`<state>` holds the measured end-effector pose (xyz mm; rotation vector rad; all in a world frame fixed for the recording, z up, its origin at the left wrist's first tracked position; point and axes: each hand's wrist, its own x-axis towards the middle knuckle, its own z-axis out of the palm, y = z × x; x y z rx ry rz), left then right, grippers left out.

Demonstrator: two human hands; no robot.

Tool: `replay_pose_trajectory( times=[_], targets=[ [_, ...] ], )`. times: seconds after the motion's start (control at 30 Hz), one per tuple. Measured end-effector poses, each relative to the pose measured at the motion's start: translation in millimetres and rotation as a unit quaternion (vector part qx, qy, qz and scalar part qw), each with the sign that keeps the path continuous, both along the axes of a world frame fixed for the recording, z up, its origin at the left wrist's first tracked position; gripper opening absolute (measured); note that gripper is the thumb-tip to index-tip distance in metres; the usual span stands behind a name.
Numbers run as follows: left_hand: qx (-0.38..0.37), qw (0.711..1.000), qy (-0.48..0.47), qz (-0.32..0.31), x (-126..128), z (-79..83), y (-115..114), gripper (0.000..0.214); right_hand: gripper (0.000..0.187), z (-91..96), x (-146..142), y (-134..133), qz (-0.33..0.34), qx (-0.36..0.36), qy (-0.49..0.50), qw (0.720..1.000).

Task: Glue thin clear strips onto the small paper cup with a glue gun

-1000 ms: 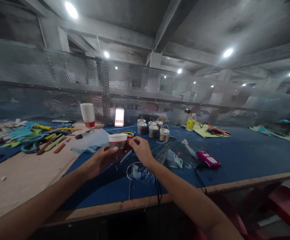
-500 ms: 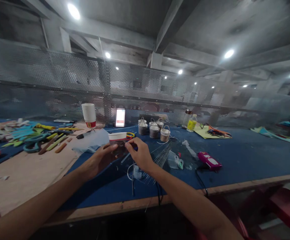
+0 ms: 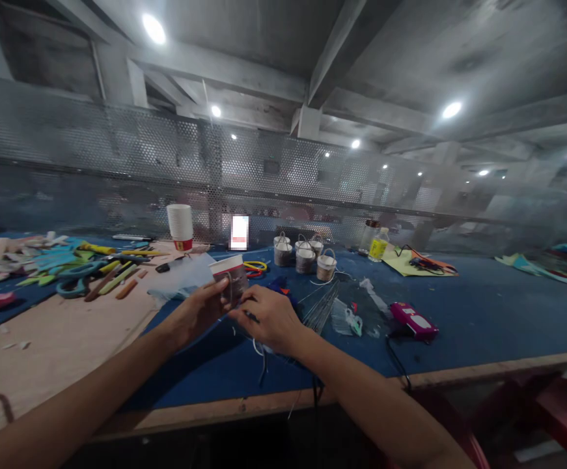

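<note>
My left hand (image 3: 196,314) grips a small paper cup (image 3: 230,276) with a white rim and a dark wrapped body, held above the blue table cover (image 3: 459,319). My right hand (image 3: 266,318) is closed in a pinch against the lower side of the cup, holding a thin dark piece that I cannot name. A bundle of thin wires (image 3: 318,311) lies on the cover just right of my hands.
Several small wrapped cups with wire handles (image 3: 305,255) stand behind my hands. A stack of paper cups (image 3: 180,226), coloured sticks and scissors (image 3: 88,273) lie left. A pink tool (image 3: 413,319) with a cord, two bottles (image 3: 375,241) and a mesh screen (image 3: 117,169) are also here.
My right hand has dropped from the cup's rim to its lower side. The cup is tilted a little more. The view has shifted slightly.
</note>
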<state>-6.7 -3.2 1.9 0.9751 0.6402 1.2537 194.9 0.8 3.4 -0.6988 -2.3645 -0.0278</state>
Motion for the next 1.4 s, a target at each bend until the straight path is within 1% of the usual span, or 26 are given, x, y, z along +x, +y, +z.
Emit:
replay_pose_trajectory(
  times=[0.07, 0.13, 0.2, 0.27, 0.3, 0.4, 0.53, 0.7, 0.8, 0.87, 0.93, 1.0, 1.07, 1.1, 1.17, 1.23, 1.3, 1.33, 1.4],
  targets=[
    [-0.007, 1.0, -0.003, 0.02, -2.2, 0.0, 1.1, 0.032, 0.037, 8.7, 7.3, 5.2, -0.058, 0.002, 0.003, 0.998],
    [-0.025, 0.999, 0.0, 0.04, -4.2, 1.4, 0.6, 0.028, 0.031, 16.7, 17.7, 15.8, -0.142, -0.011, 0.009, 0.99],
    [-0.049, 0.997, 0.002, 0.052, -6.1, 2.9, -0.6, 0.016, 0.025, 20.0, 29.0, 29.7, -0.221, -0.04, -0.028, 0.974],
    [-0.065, 0.996, -0.005, 0.058, -7.4, 3.8, -1.5, 0.008, 0.029, 16.8, 39.0, 42.7, -0.276, -0.07, -0.091, 0.954],
    [-0.068, 0.996, -0.011, 0.059, -7.6, 3.9, -1.8, 0.005, 0.032, 13.2, 42.6, 47.9, -0.292, -0.075, -0.121, 0.946],
    [-0.068, 0.996, -0.024, 0.06, -6.9, 3.9, -2.1, 0.003, 0.04, 0.2, 47.1, 56.2, -0.312, -0.101, -0.192, 0.925],
    [-0.061, 0.996, -0.019, 0.057, -4.9, 5.2, -2.4, 0.009, 0.042, -9.7, 43.0, 58.1, -0.312, -0.108, -0.227, 0.916],
    [-0.062, 0.996, -0.021, 0.056, -5.0, 6.9, -3.4, 0.01, 0.032, -12.4, 36.7, 58.1, -0.31, -0.083, -0.252, 0.913],
    [-0.069, 0.995, -0.021, 0.07, -6.2, 7.0, -3.6, 0.009, 0.03, -12.5, 36.8, 58.4, -0.328, -0.075, -0.234, 0.912],
    [-0.078, 0.994, -0.03, 0.075, -6.6, 7.5, -3.9, 0.009, 0.032, -10.4, 40.8, 59.9, -0.35, -0.082, -0.19, 0.914],
    [-0.082, 0.993, -0.032, 0.077, -6.5, 8.3, -4.2, 0.007, 0.034, -6.4, 48.3, 63.2, -0.361, -0.105, -0.12, 0.919],
    [-0.081, 0.993, -0.028, 0.076, -5.8, 9.2, -4.6, 0.006, 0.035, -1.7, 57.5, 67.5, -0.341, -0.141, -0.025, 0.929],
    [-0.077, 0.994, -0.022, 0.074, -5.1, 9.6, -4.7, 0.007, 0.039, 2.4, 64.7, 71.3, -0.27, -0.184, 0.104, 0.939],
    [-0.075, 0.994, -0.021, 0.073, -4.8, 9.5, -4.6, 0.007, 0.041, 4.0, 66.6, 72.3, -0.221, -0.212, 0.17, 0.937],
    [-0.071, 0.995, -0.018, 0.074, -4.3, 9.1, -4.4, 0.007, 0.047, 6.7, 66.0, 71.6, -0.133, -0.264, 0.268, 0.917],
    [-0.064, 0.995, -0.014, 0.077, -3.8, 8.4, -4.5, 0.012, 0.051, 9.2, 60.7, 66.3, -0.082, -0.295, 0.316, 0.898],
    [-0.054, 0.996, -0.007, 0.075, -2.9, 7.8, -5.0, 0.019, 0.05, 11.4, 53.5, 57.1, -0.04, -0.318, 0.359, 0.877],
    [-0.05, 0.996, -0.001, 0.074, -2.3, 7.6, -5.3, 0.023, 0.049, 12.2, 50.1, 51.6, -0.032, -0.326, 0.358, 0.874],
    [-0.039, 0.997, 0.007, 0.07, -1.0, 7.1, -5.7, 0.029, 0.047, 12.4, 44.4, 40.2, -0.043, -0.327, 0.341, 0.88]
  ],
)
